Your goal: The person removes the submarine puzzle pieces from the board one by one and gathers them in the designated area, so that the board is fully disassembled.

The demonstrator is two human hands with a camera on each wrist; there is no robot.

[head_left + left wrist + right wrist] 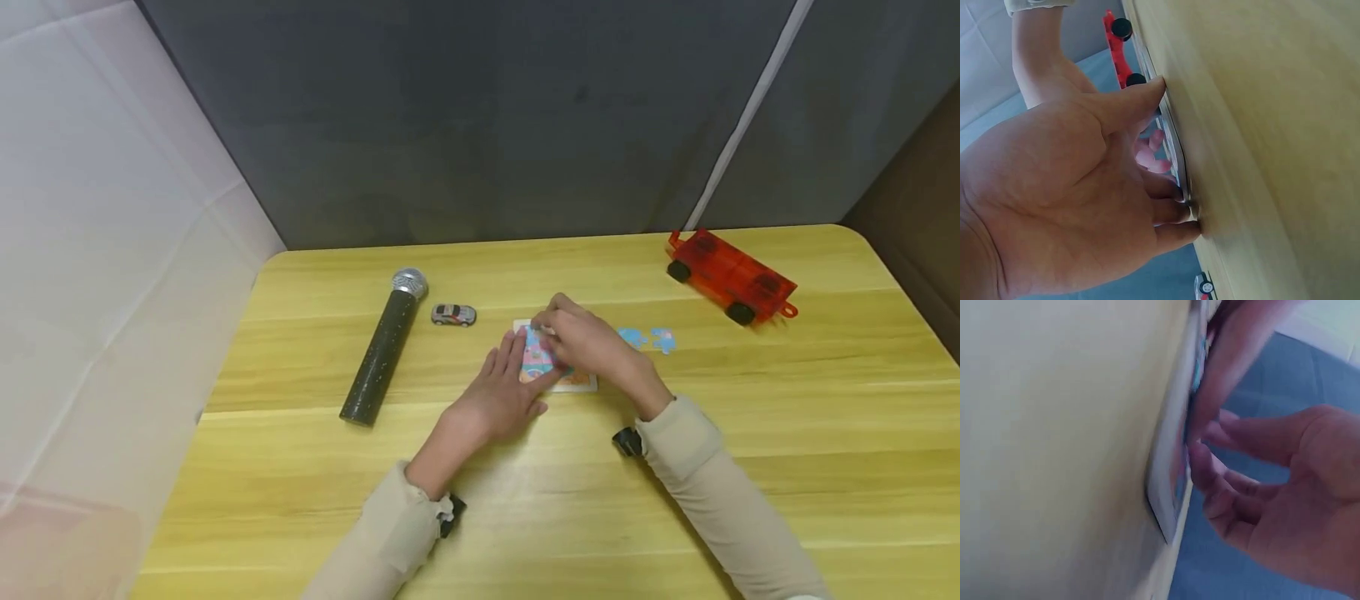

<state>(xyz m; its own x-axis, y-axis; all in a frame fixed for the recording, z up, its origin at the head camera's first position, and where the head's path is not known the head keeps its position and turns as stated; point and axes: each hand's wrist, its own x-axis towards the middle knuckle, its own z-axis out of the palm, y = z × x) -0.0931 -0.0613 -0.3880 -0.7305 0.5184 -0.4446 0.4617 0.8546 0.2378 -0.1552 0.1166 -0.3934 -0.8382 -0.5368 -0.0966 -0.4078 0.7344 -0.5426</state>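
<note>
Both hands are working on a small flat puzzle board with a white edge and a pink and blue picture (pixel 558 375), which is lying in the middle of the yellow wooden surface (pixel 750 433). The left hand (pixel 498 396) is lying flat with its fingers (pixel 1172 215) straight and close together, and the tips and the thumb are pressing on the left side of the board. The right hand (pixel 588 342) is reaching over the top of the board with its fingers (pixel 1210 469) bent down, touching the picture side. It looks as if the fingertips are pinching something small at the far edge, but the pictures are too blurry to tell for sure.

Two little blue puzzle pieces (pixel 648 339) are lying loose just to the right of the board, near the right hand. A small silver toy car (pixel 453 314) is sitting to the left of the board, and a long black microphone with a silver top (pixel 382 350) is lying further left. A see-through red plastic toy cart with black wheels (pixel 729 277) is sitting far away at the back right. Both arms are wearing light beige sleeves (pixel 705 467).
</note>
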